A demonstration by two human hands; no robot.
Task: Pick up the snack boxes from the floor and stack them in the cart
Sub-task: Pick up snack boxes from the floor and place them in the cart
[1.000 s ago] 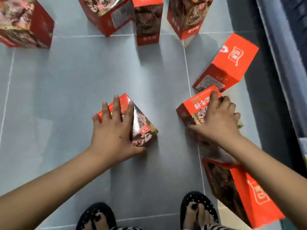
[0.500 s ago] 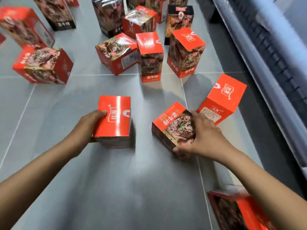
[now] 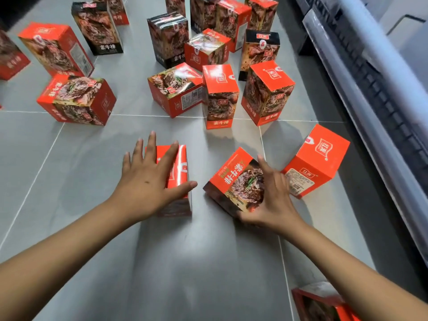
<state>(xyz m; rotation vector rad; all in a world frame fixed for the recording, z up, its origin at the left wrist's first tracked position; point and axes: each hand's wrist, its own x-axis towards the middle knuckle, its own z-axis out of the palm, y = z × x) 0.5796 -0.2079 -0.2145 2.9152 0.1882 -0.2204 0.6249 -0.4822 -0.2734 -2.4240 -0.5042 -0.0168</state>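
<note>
Two red snack boxes (image 3: 234,181) lie nearest on the grey floor (image 3: 69,170); more stand upright or tipped behind them.

Printed cardboard on every snack box (image 3: 220,96), glossy, catching white glare along the top of the box under the left hand (image 3: 178,163). Shiny clear film wrapped over the black box (image 3: 168,38) near the far edge of the floor, creased and reflective. Smooth grey tile on the floor (image 3: 69,181), satin, with a soft sheen and thin pale grout lines. Along the right edge, clear glossy plastic sheeting (image 3: 342,72) over dark metal mesh (image 3: 379,79).
</note>
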